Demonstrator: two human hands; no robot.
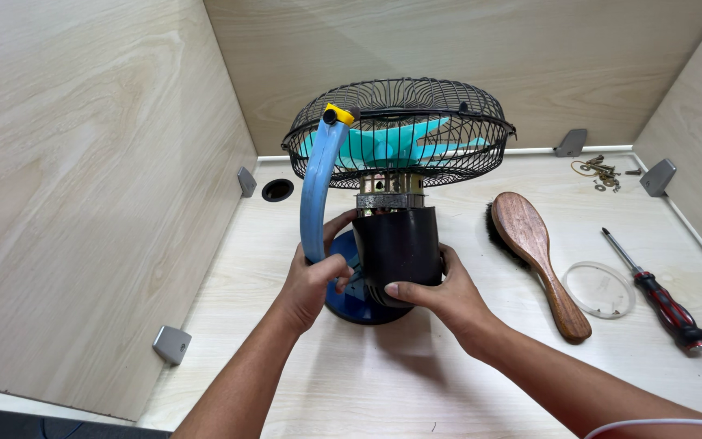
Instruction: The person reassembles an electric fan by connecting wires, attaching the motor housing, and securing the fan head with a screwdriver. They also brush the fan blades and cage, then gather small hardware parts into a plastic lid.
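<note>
A small table fan stands in the middle of the wooden bench with its black wire cage (400, 130) tipped face up and light blue blades (392, 145) inside. Below the cage I see a metal motor section (390, 193) and a black motor cover (397, 244). My right hand (440, 297) clasps the black cover from the right. My left hand (312, 280) grips the lower end of the blue curved bracket arm (316, 191), which ends in a yellow knob (338, 114) at the cage. The dark blue round base (359, 307) sits under both hands.
A wooden-backed brush (534, 252) lies to the right of the fan. Beside it are a clear round disc (600, 289) and a red-and-black screwdriver (661, 294). Loose screws and washers (599, 172) sit at the back right. Wooden walls enclose the bench; a cable hole (277, 190) is at the back left.
</note>
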